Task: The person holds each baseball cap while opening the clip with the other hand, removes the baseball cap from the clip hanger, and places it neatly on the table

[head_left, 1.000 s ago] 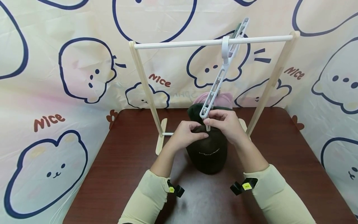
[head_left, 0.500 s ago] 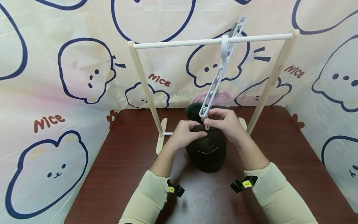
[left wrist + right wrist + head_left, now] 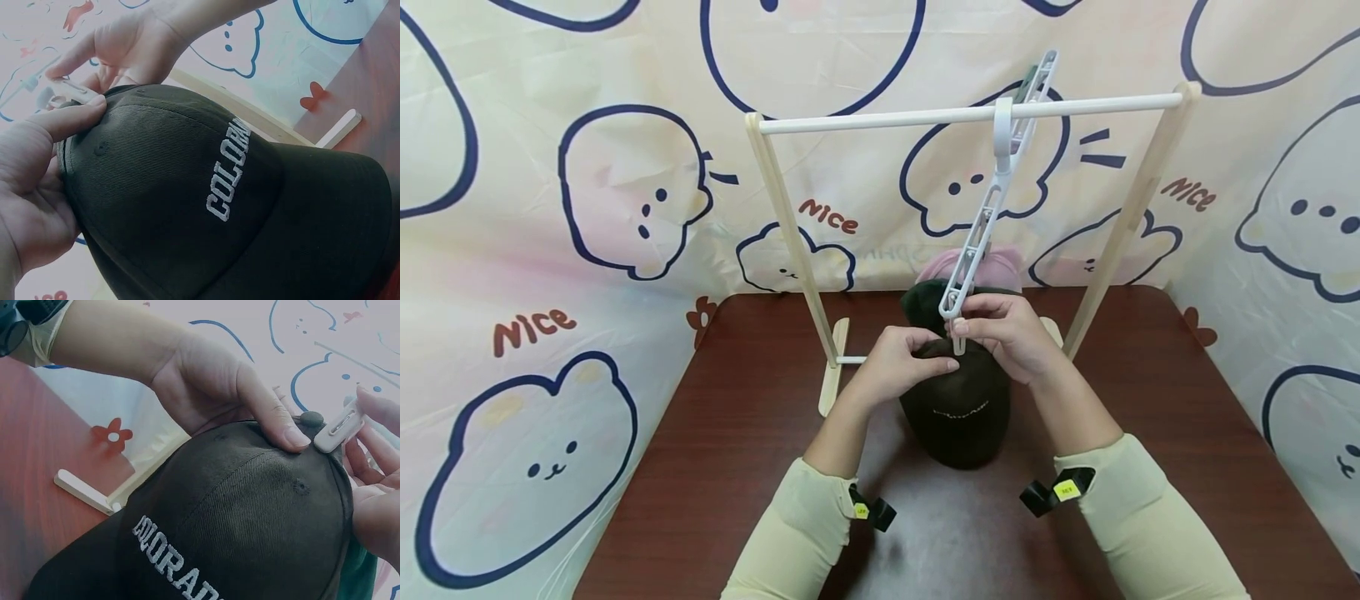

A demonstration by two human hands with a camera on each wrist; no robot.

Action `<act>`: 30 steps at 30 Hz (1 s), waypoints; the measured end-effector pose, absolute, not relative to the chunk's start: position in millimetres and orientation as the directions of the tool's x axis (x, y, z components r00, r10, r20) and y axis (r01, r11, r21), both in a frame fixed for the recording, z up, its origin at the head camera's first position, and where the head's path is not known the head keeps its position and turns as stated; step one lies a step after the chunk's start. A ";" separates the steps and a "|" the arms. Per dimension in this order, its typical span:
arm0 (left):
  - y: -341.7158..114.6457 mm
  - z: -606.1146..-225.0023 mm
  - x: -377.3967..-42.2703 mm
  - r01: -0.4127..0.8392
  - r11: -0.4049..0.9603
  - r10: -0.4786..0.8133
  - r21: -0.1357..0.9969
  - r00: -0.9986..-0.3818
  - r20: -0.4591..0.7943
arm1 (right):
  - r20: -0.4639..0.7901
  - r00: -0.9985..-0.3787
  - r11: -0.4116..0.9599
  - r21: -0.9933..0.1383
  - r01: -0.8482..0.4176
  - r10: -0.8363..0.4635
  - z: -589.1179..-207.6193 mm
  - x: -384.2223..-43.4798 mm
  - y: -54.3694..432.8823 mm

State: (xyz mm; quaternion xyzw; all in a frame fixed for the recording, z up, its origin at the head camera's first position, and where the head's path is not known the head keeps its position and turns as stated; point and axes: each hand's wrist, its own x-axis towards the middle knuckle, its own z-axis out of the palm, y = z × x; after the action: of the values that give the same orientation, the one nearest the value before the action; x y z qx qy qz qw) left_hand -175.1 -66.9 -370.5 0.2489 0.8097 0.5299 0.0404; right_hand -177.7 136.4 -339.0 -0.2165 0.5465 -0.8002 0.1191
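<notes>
A dark baseball cap (image 3: 958,412) with pale stitched letters (image 3: 228,172) hangs brim downward in the head view. My left hand (image 3: 895,362) pinches the top of its crown, with the thumb (image 3: 294,434) on the outside and the other fingers largely hidden behind. Beside that thumb, my right hand (image 3: 1011,333) holds a white clip (image 3: 337,428) between thumb and fingers, its tip at the crown's top. This clip hangs from the near end of a long white clip hanger (image 3: 977,242). Whether the clip's tips bite the fabric is hard to see.
The hanger hooks over the white rod (image 3: 880,119) of a wooden stand (image 3: 793,233). Behind the dark cap are a green cap (image 3: 921,304) and a pink cap (image 3: 1000,267). All this stands over a brown table (image 3: 730,467), before a printed cloth backdrop (image 3: 865,183).
Both hands stay at the cap's top and the clip. The right hand's fingers have shifted slightly on the clip; the stand and other caps look the same.
</notes>
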 end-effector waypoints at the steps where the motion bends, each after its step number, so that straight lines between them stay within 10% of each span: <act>1: -67.0 -370.5 -175.1 0.360 0.310 0.447 0.880 -0.872 0.199 | 0.213 -0.878 -0.383 -0.923 -0.038 -0.428 -338.9 -177.7 136.5; 30: -66.4 -370.7 -175.3 0.351 0.300 0.424 0.887 -0.882 0.206 | 0.230 -0.882 -0.438 -0.899 -0.030 -0.412 -335.0 -176.7 129.5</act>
State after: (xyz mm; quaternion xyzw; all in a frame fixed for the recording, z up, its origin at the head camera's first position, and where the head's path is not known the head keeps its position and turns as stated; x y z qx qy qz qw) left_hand -175.3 -66.4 -370.7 0.2407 0.8054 0.5406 0.0337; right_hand -176.7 129.5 -335.0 -0.2135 0.5173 -0.8205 0.1165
